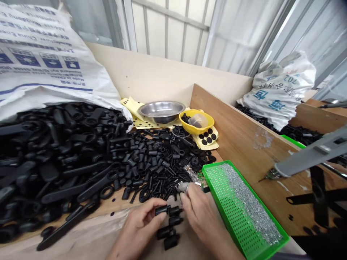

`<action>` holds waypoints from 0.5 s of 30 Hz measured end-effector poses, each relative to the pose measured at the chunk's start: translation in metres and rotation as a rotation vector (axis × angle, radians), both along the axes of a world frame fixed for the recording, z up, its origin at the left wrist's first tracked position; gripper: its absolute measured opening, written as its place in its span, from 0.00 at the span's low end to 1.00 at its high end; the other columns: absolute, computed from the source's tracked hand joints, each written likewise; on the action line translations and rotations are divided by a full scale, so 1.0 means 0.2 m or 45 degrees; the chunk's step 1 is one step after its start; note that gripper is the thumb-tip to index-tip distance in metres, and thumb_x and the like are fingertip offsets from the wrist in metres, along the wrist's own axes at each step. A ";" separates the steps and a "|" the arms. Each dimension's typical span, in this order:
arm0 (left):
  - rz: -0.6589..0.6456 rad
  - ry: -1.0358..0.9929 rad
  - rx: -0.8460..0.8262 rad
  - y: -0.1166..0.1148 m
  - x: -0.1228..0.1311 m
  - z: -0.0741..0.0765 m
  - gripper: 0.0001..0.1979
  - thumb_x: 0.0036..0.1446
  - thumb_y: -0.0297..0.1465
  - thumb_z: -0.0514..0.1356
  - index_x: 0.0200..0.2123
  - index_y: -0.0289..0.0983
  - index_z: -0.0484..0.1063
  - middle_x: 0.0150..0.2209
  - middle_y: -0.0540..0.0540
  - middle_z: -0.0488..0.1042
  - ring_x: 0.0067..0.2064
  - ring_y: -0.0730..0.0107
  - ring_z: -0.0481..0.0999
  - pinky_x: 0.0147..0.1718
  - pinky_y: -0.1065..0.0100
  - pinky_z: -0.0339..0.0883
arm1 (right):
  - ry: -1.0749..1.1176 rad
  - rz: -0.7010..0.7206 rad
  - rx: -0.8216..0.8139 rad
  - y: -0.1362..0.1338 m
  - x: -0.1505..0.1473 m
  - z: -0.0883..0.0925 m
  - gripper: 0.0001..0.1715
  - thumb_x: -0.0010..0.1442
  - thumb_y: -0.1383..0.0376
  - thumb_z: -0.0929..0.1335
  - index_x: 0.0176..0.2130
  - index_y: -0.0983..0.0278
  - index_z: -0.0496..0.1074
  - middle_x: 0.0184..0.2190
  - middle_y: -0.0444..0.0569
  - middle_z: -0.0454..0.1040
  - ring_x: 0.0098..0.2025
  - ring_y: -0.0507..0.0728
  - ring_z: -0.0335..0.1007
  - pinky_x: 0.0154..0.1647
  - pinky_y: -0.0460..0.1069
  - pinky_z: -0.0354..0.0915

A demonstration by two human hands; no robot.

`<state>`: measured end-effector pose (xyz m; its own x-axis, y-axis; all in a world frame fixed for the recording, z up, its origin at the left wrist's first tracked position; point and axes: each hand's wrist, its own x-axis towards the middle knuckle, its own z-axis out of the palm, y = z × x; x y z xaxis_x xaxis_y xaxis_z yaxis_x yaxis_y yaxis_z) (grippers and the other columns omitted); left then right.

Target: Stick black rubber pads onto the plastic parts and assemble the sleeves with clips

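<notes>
L hand [141,220] holds blk sleeve [161,210], long axis pointing twd R hand [199,213]

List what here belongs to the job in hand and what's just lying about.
In hand: left hand gripping a black sleeve; right hand pinching a small silver piece; standing black sleeves; green perforated tray of silver screws.

Lying about: steel bowl; yellow bowl; white sack; heap of black parts.
</notes>
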<state>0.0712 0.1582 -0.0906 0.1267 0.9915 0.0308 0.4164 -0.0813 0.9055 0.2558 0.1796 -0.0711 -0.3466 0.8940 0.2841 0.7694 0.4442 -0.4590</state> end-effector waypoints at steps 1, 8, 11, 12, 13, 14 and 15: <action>-0.009 0.143 0.039 0.01 -0.01 0.00 0.08 0.50 0.32 0.56 0.32 0.40 0.75 0.23 0.52 0.74 0.24 0.70 0.71 0.23 0.74 0.64 | -0.084 -0.053 0.055 0.02 0.01 -0.01 0.09 0.63 0.69 0.57 0.31 0.62 0.61 0.31 0.48 0.67 0.35 0.56 0.63 0.36 0.50 0.60; -0.173 0.404 0.254 0.01 -0.01 -0.06 0.06 0.50 0.26 0.57 0.31 0.42 0.71 0.30 0.51 0.76 0.33 0.67 0.76 0.32 0.71 0.68 | -0.582 -0.124 0.088 0.12 -0.02 -0.08 0.05 0.53 0.73 0.63 0.31 0.63 0.67 0.33 0.53 0.68 0.37 0.63 0.60 0.35 0.56 0.59; -0.233 0.437 0.227 -0.01 -0.02 -0.05 0.06 0.52 0.26 0.57 0.32 0.42 0.71 0.32 0.50 0.76 0.34 0.67 0.76 0.33 0.71 0.69 | -0.605 -0.128 0.123 0.12 -0.04 -0.08 0.06 0.53 0.73 0.64 0.31 0.63 0.67 0.32 0.53 0.68 0.36 0.63 0.60 0.36 0.57 0.58; -0.248 0.443 0.219 -0.01 -0.02 -0.04 0.05 0.53 0.27 0.57 0.32 0.42 0.71 0.32 0.50 0.76 0.34 0.67 0.76 0.33 0.71 0.69 | -0.602 -0.121 0.128 0.13 -0.04 -0.08 0.06 0.53 0.73 0.63 0.30 0.63 0.67 0.32 0.53 0.68 0.36 0.63 0.60 0.36 0.58 0.58; -0.252 0.446 0.213 -0.01 -0.03 -0.03 0.05 0.55 0.28 0.56 0.32 0.42 0.71 0.31 0.51 0.76 0.33 0.68 0.76 0.32 0.72 0.69 | -0.591 -0.114 0.130 0.12 -0.04 -0.08 0.06 0.53 0.74 0.63 0.30 0.63 0.66 0.32 0.53 0.68 0.36 0.63 0.60 0.36 0.58 0.58; -0.231 0.449 0.216 -0.01 -0.04 -0.01 0.05 0.56 0.30 0.56 0.34 0.42 0.72 0.31 0.51 0.76 0.32 0.69 0.76 0.32 0.73 0.69 | -0.571 -0.106 0.128 0.12 -0.04 -0.08 0.06 0.54 0.74 0.63 0.30 0.63 0.66 0.32 0.53 0.68 0.36 0.63 0.60 0.37 0.58 0.58; -0.182 0.455 0.236 -0.01 -0.05 0.00 0.06 0.57 0.31 0.55 0.36 0.42 0.72 0.30 0.51 0.76 0.31 0.70 0.76 0.31 0.73 0.70 | -0.542 -0.100 0.127 0.12 -0.03 -0.07 0.07 0.54 0.74 0.62 0.30 0.63 0.65 0.32 0.53 0.68 0.37 0.63 0.60 0.37 0.58 0.58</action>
<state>0.0612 0.1571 -0.0915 0.2976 0.9450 0.1359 0.6742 -0.3088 0.6709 0.2496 0.2033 -0.0861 -0.3836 0.8977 0.2168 0.9137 0.4031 -0.0520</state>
